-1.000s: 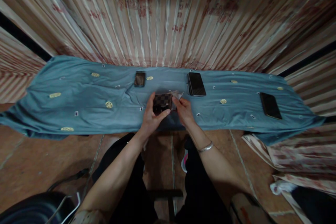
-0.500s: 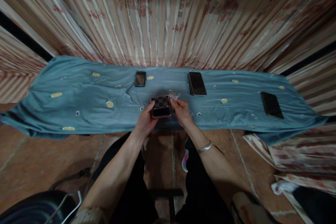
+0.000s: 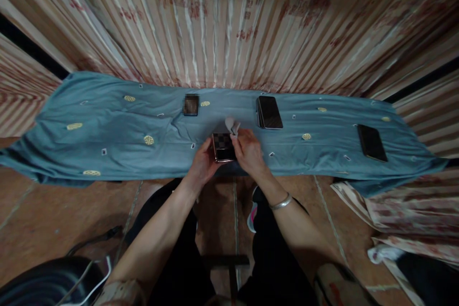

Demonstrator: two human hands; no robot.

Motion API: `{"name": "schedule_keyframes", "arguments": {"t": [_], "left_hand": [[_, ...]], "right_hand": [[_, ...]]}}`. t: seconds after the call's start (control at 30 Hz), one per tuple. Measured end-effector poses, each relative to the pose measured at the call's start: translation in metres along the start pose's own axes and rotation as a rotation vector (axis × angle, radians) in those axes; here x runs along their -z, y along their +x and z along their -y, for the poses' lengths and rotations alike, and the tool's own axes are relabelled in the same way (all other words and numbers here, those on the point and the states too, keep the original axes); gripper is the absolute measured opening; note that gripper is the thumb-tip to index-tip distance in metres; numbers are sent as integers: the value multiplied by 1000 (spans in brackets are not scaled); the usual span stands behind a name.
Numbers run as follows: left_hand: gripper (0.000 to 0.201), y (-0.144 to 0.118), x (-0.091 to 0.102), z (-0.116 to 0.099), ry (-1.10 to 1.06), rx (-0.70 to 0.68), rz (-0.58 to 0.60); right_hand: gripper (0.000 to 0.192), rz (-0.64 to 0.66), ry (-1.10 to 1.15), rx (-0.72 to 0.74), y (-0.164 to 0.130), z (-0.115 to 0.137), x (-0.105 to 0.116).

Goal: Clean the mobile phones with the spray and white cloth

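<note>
The small rectangular phone with a dark checkered back point(image 3: 223, 146) sits gripped at its left edge by the left hand point(image 3: 202, 162) above the blue cloth-covered tabletop point(image 3: 107, 143), while the right hand point(image 3: 249, 152) pinches a pale wipe point(image 3: 231, 125) at its top; firm support and light, even strokes seem advisable.

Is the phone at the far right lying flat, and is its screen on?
Flat, screen off: the phone lies on the blue cloth, its face dark.
</note>
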State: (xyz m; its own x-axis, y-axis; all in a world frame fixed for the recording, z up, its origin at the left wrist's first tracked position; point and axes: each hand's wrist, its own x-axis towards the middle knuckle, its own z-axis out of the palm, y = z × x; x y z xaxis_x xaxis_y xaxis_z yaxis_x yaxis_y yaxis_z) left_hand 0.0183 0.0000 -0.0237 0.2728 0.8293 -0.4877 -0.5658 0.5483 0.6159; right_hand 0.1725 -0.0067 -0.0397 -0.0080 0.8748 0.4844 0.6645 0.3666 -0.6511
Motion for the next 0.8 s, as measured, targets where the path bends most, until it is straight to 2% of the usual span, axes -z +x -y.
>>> {"name": "schedule_keyframes", "arguments": {"t": [0.13, 0.37, 0.6, 0.7, 0.8], "left_hand": [[19, -2, -2, 0, 39, -17, 17], [32, -6, -6, 1, -42, 34, -3], [30, -5, -7, 4, 53, 6, -16], [28, -4, -7, 3, 33, -11, -77], [34, -4, -7, 2, 19, -39, -129]], "right_hand": [[47, 93, -119, 120, -1, 7, 2], [47, 158, -186, 150, -7, 16, 3], [58, 188, -236, 206, -12, 18, -2], [59, 202, -244, 246, -15, 20, -5], [60, 224, -230, 282, -18, 23, -9]]}}
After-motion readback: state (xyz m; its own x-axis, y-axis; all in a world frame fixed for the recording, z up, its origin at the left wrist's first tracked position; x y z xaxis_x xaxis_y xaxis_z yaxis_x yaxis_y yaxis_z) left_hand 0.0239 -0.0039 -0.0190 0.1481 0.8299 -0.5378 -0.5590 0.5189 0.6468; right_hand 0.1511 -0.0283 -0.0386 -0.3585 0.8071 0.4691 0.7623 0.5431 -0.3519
